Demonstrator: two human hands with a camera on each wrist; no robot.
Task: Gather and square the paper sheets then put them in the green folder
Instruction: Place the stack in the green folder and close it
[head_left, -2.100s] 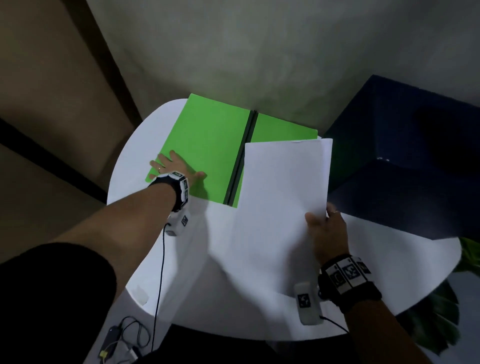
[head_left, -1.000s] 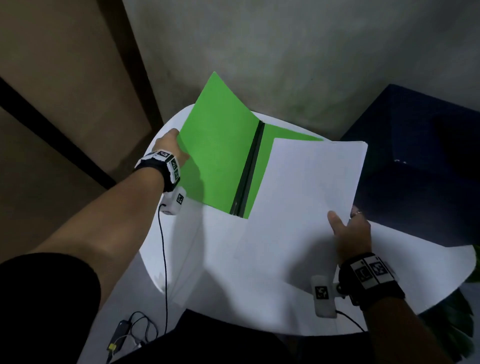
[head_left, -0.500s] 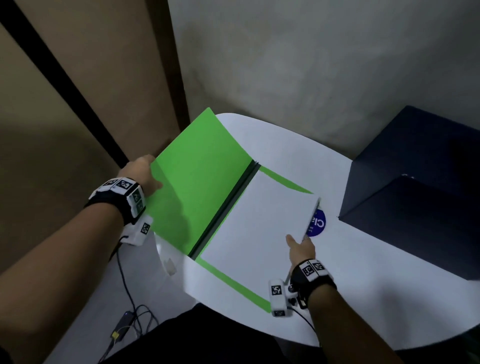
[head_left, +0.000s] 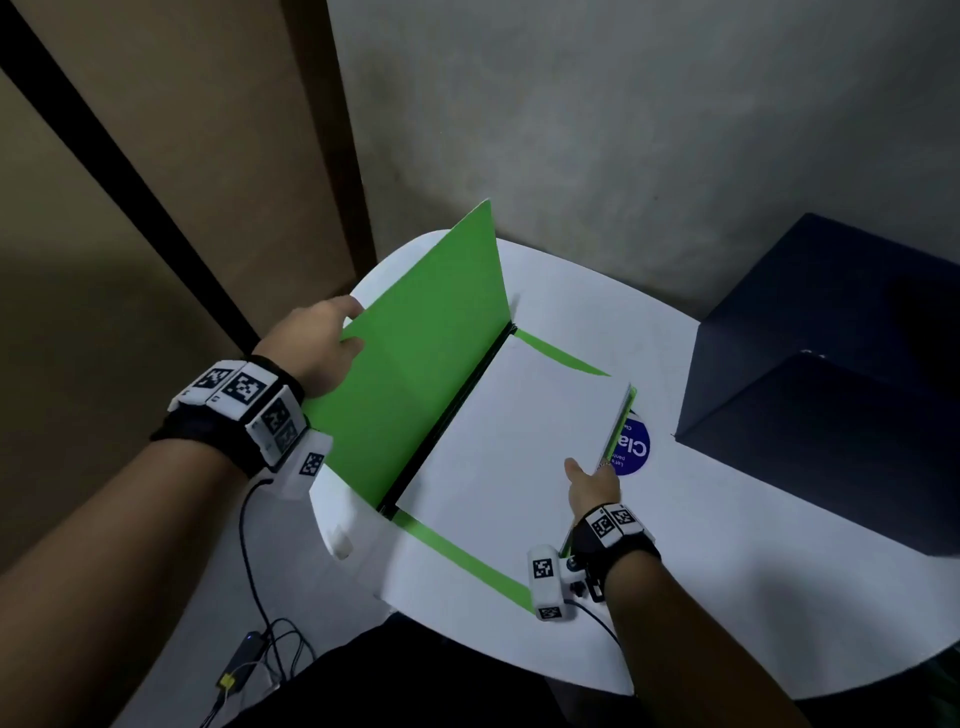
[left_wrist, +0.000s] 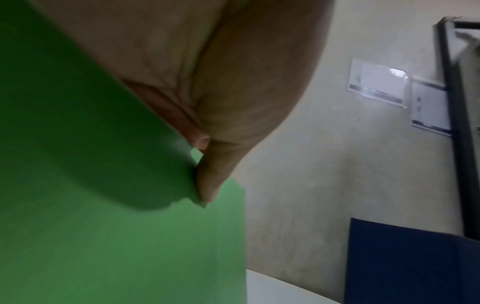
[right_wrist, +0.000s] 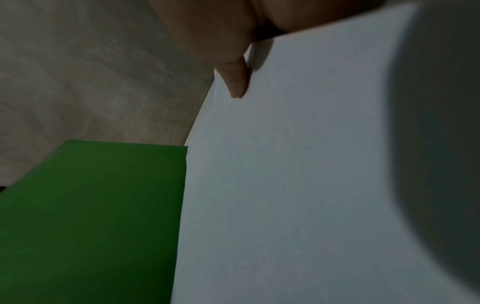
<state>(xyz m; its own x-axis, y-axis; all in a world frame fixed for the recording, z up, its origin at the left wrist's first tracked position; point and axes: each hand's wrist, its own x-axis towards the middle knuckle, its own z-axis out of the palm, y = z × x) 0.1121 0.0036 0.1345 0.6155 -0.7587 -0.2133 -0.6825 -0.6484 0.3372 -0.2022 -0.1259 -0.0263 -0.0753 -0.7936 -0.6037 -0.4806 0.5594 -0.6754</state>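
The green folder lies open on the round white table, its black spine running from near left to far right. My left hand pinches the outer edge of the left cover and holds it raised. The stack of white paper sheets rests on the folder's right half, with green showing along its near and far edges. My right hand grips the stack's right edge, thumb on top; the paper fills the right wrist view beside the green cover.
A dark blue box stands on the table at the right. A round blue sticker sits just right of the paper's edge. Cables lie on the floor at the lower left. A grey wall rises behind the table.
The paper came down from the air onto the folder's right half. My left hand lifted the left cover off the table and now holds it steeper.
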